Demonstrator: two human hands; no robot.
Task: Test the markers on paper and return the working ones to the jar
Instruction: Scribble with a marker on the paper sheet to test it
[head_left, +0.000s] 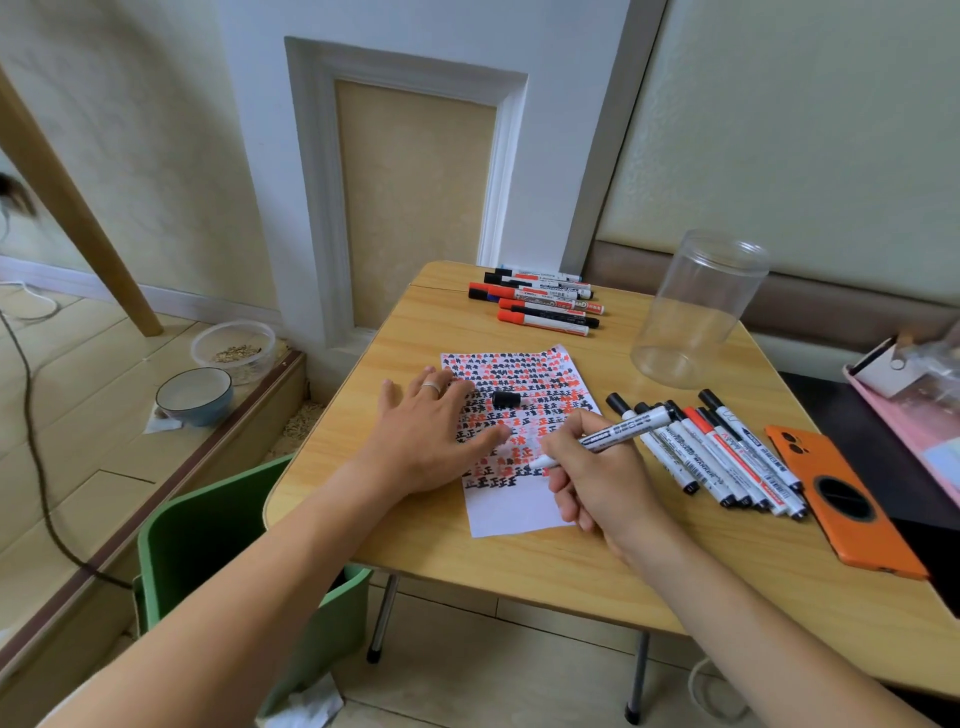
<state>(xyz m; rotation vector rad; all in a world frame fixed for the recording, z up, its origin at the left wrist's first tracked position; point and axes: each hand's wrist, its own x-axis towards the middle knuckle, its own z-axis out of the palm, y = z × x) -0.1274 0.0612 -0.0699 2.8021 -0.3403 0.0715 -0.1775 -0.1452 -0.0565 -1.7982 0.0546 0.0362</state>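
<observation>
A white sheet of paper (511, 512) lies on the wooden table (519, 566), covered with black and red marks over most of its upper part. My left hand (426, 441) lies flat on the sheet's left side, fingers straight. My right hand (597, 478) grips an uncapped white marker (623, 428) with its tip on the paper. A black cap (506, 399) lies on the sheet. Several markers (727, 457) lie in a pile to the right. More markers (540, 301) lie at the table's far edge. A clear plastic jar (696, 312) stands at the back right with nothing in it.
An orange phone (841, 499) lies face down on the table's right side. A pink item (914, 405) sits further right. A green bin (208, 545) stands below the table's left edge. Two bowls (208, 379) sit on the floor to the left.
</observation>
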